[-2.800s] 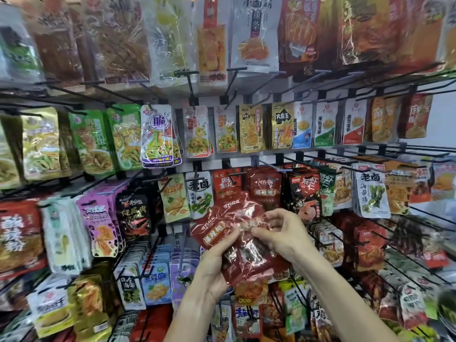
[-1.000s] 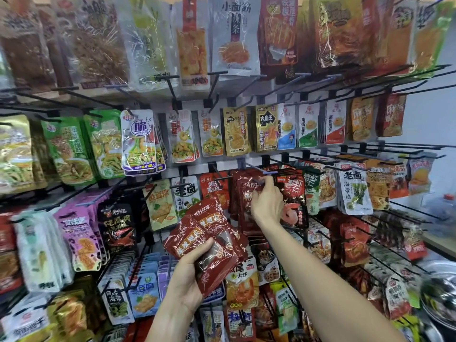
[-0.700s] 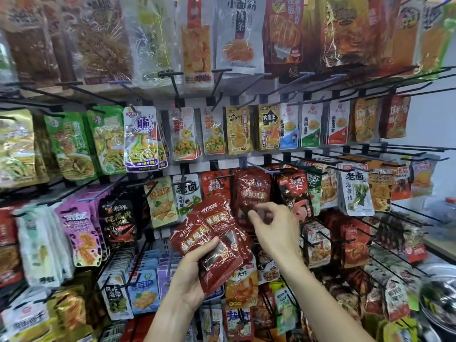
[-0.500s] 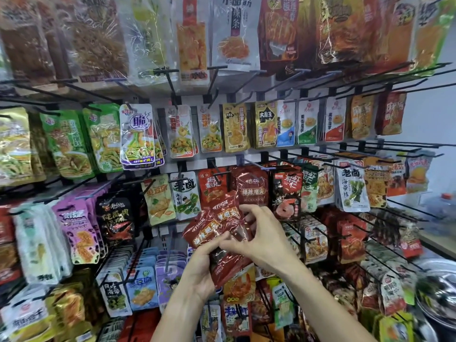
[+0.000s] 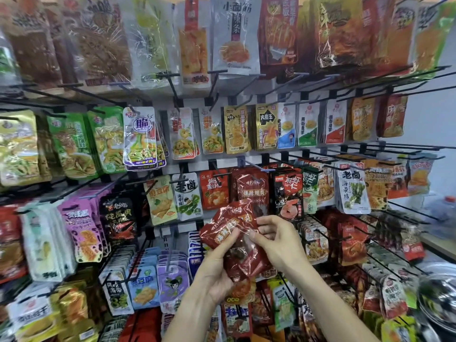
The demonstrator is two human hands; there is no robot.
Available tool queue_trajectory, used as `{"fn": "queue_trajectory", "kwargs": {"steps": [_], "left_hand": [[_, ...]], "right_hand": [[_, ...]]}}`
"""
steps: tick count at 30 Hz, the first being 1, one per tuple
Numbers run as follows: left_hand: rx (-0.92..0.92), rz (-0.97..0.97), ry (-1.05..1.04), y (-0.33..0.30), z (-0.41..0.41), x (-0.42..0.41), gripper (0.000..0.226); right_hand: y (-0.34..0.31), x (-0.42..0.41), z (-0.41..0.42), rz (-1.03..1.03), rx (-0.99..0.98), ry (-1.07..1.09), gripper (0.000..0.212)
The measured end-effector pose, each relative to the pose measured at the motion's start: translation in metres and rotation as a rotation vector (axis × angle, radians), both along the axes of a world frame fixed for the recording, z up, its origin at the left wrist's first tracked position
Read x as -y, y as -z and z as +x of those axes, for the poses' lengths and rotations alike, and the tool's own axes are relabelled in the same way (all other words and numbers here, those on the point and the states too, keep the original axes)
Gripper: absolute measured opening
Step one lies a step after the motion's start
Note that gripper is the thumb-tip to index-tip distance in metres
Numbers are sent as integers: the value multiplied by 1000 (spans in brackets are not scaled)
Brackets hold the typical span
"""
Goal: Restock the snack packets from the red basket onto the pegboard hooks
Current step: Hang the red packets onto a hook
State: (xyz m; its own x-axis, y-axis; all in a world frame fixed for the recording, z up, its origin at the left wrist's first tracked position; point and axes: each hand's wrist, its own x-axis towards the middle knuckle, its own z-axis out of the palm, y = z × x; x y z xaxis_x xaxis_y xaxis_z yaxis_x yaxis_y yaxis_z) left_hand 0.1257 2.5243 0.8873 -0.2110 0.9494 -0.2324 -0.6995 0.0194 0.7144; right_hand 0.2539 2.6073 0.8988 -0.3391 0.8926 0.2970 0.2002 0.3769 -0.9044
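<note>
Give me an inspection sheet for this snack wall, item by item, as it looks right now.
Surface: pegboard with black hooks, most rows full.
Job's things: bunch of dark red snack packets held in front of the wall; matching red packets hang on the hook above; red basket not in view.
Clutter: metal bowls at lower right.
Grippers: left hand grips the bunch from below; right hand pinches the front packet's top edge.
Cables: nothing seen.
Surroundings: pale wall at right.
</note>
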Motion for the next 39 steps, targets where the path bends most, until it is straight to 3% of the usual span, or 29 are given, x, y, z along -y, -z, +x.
{"fn": "queue_trajectory", "kwargs": {"steps": [3, 8, 11, 14, 19, 26, 39], "left_hand": [[11, 5, -19, -1, 1, 1, 64], [-81, 15, -60, 0, 4, 1, 65], [-111, 8, -97, 0, 6, 1, 65], [-141, -2, -114, -1, 8, 1, 66], [-135, 77, -85, -5, 14, 0, 63], [-35, 72, -123, -3, -1, 1, 65], [-16, 44, -180, 4, -31, 10, 69]], "right_hand": [[7, -6, -1, -49, -57, 83, 12], [11, -3, 2, -139, -178, 135, 6], [4, 1, 7, 83, 26, 210, 22], [-6, 1, 5, 228, 51, 187, 40], [-9, 0, -17, 266, -37, 205, 46], [-13, -11, -23, 272, -274, 285, 38], [-19, -39, -35, 252, -55, 325, 63]]}}
